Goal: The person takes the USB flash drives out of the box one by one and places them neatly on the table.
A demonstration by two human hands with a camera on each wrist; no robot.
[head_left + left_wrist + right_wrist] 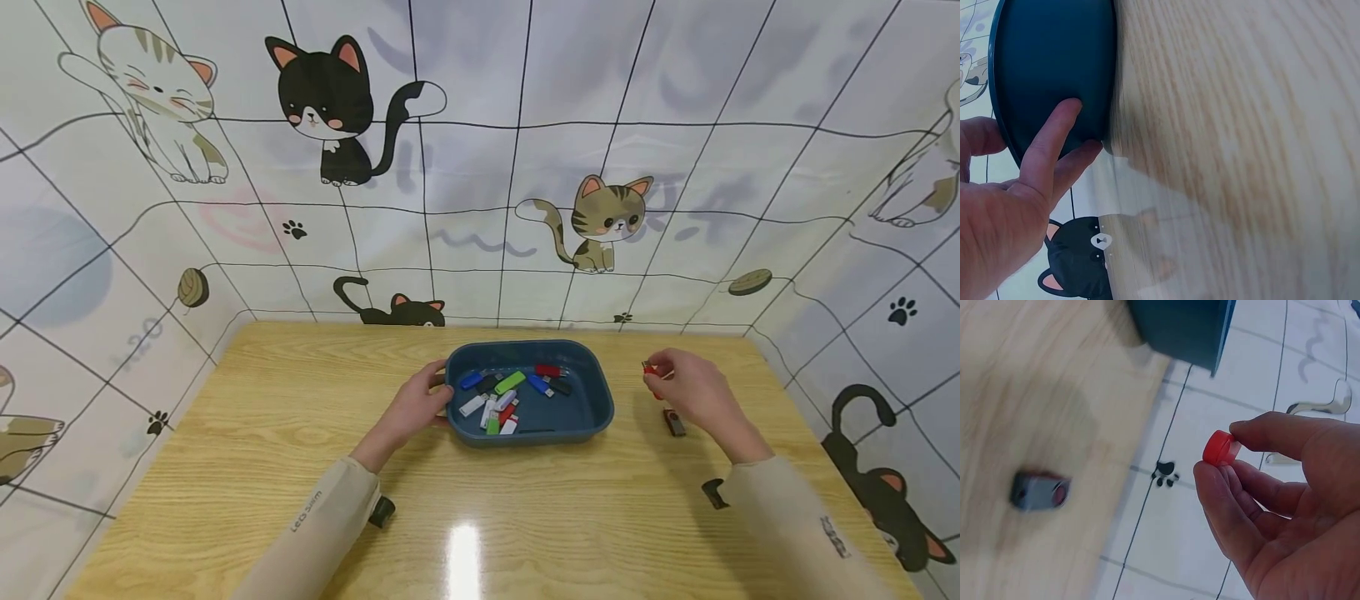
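Observation:
A dark blue plastic tray (536, 423) stands on the table, holding several USB sticks, among them a bright green one (510, 382), a blue one (540, 385) and a white one (473, 405). My left hand (416, 400) grips the tray's left end, thumb at the rim and fingers against the outer wall (1054, 69). To the tray's right, my right hand (693, 387) pinches a red USB stick (1219, 447) between thumb and fingertips, above the table. Just below that hand, a dark brown USB stick (674, 422) lies on the wood.
The light wooden table (570, 517) meets a cat-print cloth (480, 167) at the back and sides. A black strap end (382, 512) hangs by the left sleeve, another black piece (714, 493) by the right sleeve.

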